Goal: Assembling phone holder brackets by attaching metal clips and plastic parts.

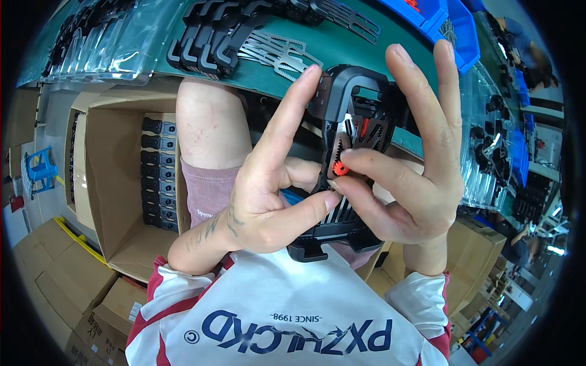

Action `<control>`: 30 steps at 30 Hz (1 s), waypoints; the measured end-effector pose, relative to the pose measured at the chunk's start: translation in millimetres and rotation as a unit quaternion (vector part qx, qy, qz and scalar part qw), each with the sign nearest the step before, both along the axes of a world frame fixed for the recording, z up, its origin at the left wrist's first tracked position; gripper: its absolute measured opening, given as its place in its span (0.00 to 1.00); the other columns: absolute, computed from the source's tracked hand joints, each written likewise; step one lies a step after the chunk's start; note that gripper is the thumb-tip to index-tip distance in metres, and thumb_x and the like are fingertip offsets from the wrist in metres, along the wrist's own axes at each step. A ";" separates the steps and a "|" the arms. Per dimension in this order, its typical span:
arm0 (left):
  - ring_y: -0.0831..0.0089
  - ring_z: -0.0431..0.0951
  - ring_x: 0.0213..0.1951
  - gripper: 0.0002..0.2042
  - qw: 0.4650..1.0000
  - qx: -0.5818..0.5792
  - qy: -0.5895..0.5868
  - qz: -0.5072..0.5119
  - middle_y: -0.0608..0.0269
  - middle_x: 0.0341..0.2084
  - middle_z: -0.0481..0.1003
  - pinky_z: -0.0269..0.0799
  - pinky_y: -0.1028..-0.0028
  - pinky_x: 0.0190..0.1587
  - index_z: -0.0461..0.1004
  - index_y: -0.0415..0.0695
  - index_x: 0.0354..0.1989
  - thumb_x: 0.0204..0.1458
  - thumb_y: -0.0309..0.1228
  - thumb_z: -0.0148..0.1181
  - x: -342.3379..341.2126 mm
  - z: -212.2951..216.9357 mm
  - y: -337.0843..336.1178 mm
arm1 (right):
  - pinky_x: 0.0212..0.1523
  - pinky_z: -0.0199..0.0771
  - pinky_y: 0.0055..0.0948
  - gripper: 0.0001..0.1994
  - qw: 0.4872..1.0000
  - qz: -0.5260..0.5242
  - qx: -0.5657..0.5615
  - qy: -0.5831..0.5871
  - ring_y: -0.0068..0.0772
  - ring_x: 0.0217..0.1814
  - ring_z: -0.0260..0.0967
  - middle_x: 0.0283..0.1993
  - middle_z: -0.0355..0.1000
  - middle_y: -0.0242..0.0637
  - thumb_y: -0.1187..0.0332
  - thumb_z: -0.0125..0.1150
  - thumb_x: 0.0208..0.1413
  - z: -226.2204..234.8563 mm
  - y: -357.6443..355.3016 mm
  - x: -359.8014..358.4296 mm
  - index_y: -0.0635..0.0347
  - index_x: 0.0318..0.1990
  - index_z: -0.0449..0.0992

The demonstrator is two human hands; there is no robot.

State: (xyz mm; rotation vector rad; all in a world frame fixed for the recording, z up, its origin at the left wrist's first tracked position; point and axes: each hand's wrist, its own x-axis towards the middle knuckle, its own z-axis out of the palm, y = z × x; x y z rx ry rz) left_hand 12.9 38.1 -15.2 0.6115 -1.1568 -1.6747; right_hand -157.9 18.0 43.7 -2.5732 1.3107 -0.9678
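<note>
A black plastic bracket-like housing [342, 234] is held in front of my lap, its inside facing up. My left hand [259, 204] grips its left edge, the thumb on the near side and the index finger stretched up along it. A small red gear [339, 168] sits at the housing's inner face, beside a toothed metal plate [345, 131]. The thumb and index finger of my right hand [421, 189] pinch at this gear, with the other fingers spread upward. Whether the gear is fully seated cannot be seen.
On the green bench [262, 76] lie black hooked parts [204, 46] and flat metal plates [278, 52]. Blue bins [461, 43] stand at the far right. An open cardboard box [122, 183] at my left holds several stacked black parts [160, 177]. Clear plastic trays [116, 61] hold more parts.
</note>
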 end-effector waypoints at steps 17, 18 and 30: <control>0.53 0.72 0.52 0.49 1.000 0.005 0.012 -0.003 0.36 0.54 0.66 0.71 0.78 0.44 0.22 0.45 0.68 0.43 0.10 0.49 0.2 -1.7 -1.2 | 0.68 0.46 0.57 0.07 0.995 0.025 -0.078 0.050 0.61 0.70 0.47 0.58 0.68 0.48 0.64 0.69 0.34 -0.6 -5.6 0.6 0.49 0.22 0.77; 0.52 0.72 0.53 0.49 1.000 0.013 0.010 -0.007 0.35 0.55 0.65 0.71 0.77 0.45 0.22 0.44 0.68 0.43 0.10 0.49 1.5 0.2 -1.0 | 0.68 0.45 0.57 0.07 0.997 0.015 -0.057 0.052 0.61 0.70 0.47 0.58 0.67 0.48 0.64 0.69 0.34 1.3 -4.4 1.1 0.49 0.23 0.77; 0.60 0.76 0.42 0.47 0.980 -0.137 -0.146 0.007 0.40 0.42 0.73 0.70 0.82 0.38 0.22 0.36 0.67 0.44 0.14 0.51 5.6 -7.0 -4.3 | 0.68 0.46 0.52 0.10 0.998 -0.003 0.046 -0.039 0.59 0.72 0.43 0.64 0.60 0.47 0.67 0.71 0.34 -8.3 0.2 3.4 0.51 0.24 0.74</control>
